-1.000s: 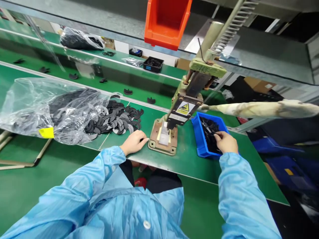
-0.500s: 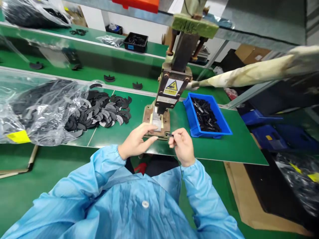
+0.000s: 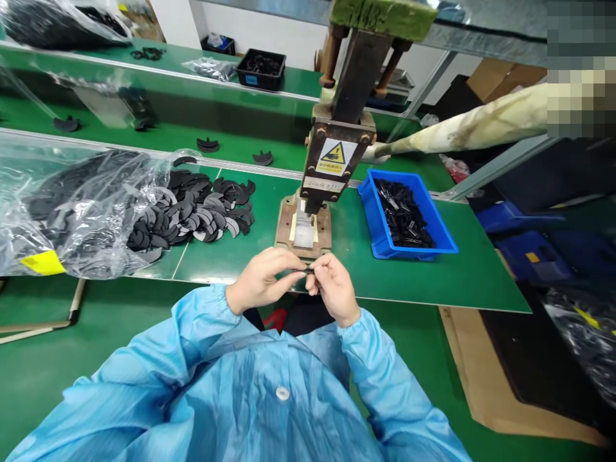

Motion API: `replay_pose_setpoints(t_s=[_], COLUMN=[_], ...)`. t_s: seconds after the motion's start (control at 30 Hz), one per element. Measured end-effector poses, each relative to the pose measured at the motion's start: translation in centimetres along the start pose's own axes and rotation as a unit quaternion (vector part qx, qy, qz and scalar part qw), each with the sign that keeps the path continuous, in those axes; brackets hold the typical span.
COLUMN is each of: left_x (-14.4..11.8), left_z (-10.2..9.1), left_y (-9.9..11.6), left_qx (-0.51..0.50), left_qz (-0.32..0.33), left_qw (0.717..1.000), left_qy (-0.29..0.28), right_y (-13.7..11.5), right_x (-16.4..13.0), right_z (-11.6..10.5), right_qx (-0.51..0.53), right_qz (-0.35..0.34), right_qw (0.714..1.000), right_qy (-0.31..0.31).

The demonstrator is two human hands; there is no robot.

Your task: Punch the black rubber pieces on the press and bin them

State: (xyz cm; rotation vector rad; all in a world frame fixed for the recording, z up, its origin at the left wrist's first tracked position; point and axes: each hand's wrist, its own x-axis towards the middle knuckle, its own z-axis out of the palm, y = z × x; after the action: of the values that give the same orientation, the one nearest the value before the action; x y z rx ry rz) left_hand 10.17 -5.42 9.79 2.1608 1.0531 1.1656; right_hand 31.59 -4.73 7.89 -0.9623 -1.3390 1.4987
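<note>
Both forearms, in light-blue sleeves with elastic cuffs, extend forward and converge at the centre of the head view. The left hand (image 3: 262,280) lies palm down, fingers curled, thumb and index finger extended to the right. The right hand (image 3: 333,287) faces it, fingers bent inward in a pinch. The fingertips of both hands meet.

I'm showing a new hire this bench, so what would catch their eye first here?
Probably the hand press at centre, with its yellow warning label. Just below it the left hand and right hand meet, pinching a small black part. A blue bin sits right of the press, a heap of black pieces left.
</note>
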Motion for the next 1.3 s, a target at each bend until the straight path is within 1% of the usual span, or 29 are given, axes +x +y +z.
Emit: replay_pose_setpoints(t_s=[0.07,0.1,0.13,0.17,0.2,0.23,0.27,0.3,0.33,0.37,0.4,0.47,0.5,0.57,0.67,0.77,0.87,1.0,1.1,1.2,1.3], left_x=[0.9,1.5,2.2,2.9,3.7,4.5,5.2,5.8,6.4,6.8,7.2,7.7,7.9,8.3,8.7,9.1,9.3,9.6,9.6,9.5,9.4], left_z=[-0.3,-0.5,-0.7,-0.9,-1.0,-1.1,-1.1,-1.1,-1.1,-1.0,-0.9,-0.7,-0.7,-0.8,-1.3,-1.8,-1.9,-1.7,-1.8,-1.7,-1.6], left_y=[-1.4,-2.5,-3.7,-4.9,-6.2,-7.4,-8.4,-9.2,-9.9,-10.3,-10.5,-10.6,-10.4,-10.0,-9.5,-9.3,-9.3,-9.2,-9.3,-9.1,-8.6], left_qx=[0.018,0.029,0.042,0.057,0.075,0.094,0.115,0.135,0.156,0.177,0.198,0.240,0.260,0.295,0.325,0.329,0.326,0.331,0.323,0.310,0.298], left_qz=[-0.010,-0.019,-0.028,-0.036,-0.041,-0.042,-0.039,-0.031,-0.021,-0.009,0.002,0.021,0.027,0.034,0.044,0.045,0.050,0.062,0.067,0.055,0.043], left_qw=[0.999,0.998,0.997,0.995,0.993,0.992,0.990,0.989,0.987,0.984,0.980,0.970,0.963,0.950,0.938,0.935,0.934,0.929,0.931,0.937,0.941], left_qy=[0.025,0.043,0.060,0.073,0.079,0.077,0.068,0.054,0.038,0.018,-0.002,-0.044,-0.064,-0.092,-0.115,-0.125,-0.139,-0.156,-0.155,-0.149,-0.153], right_y=[-1.4,-2.7,-4.4,-6.6,-9.1,-11.8,-14.5,-17.2,-19.7,-21.7,-23.4,-25.2,-25.4,-24.9,-23.0,-21.2,-20.2,-19.3,-17.3,-14.2,-11.3], right_x=[0.9,1.6,2.3,3.2,4.0,4.8,5.4,5.9,6.2,6.3,6.3,6.0,5.8,5.2,4.2,3.1,2.4,2.3,2.4,2.4,2.2], right_z=[-1.3,-2.2,-3.2,-4.0,-4.7,-5.1,-5.1,-4.8,-4.3,-3.6,-2.8,-1.7,-1.5,-1.6,-2.4,-2.9,-3.0,-3.1,-3.5,-4.1,-4.4], right_qx=[-0.029,-0.044,-0.061,-0.073,-0.107,-0.125,-0.115,-0.096,-0.089,-0.099,-0.118,-0.157,-0.173,-0.189,-0.194,-0.217,-0.254,-0.276,-0.293,-0.312,-0.321], right_qz=[-0.017,-0.039,-0.076,-0.123,-0.222,-0.312,-0.391,-0.459,-0.506,-0.533,-0.530,-0.517,-0.507,-0.494,-0.486,-0.478,-0.474,-0.474,-0.495,-0.536,-0.552], right_qw=[0.999,0.997,0.992,0.983,0.956,0.925,0.896,0.869,0.848,0.832,0.832,0.834,0.837,0.842,0.849,0.850,0.841,0.832,0.812,0.779,0.762], right_qy=[0.020,0.045,0.078,0.115,0.159,0.178,0.174,0.157,0.130,0.118,0.111,0.108,0.109,0.109,0.080,0.048,0.061,0.087,0.095,0.094,0.101])
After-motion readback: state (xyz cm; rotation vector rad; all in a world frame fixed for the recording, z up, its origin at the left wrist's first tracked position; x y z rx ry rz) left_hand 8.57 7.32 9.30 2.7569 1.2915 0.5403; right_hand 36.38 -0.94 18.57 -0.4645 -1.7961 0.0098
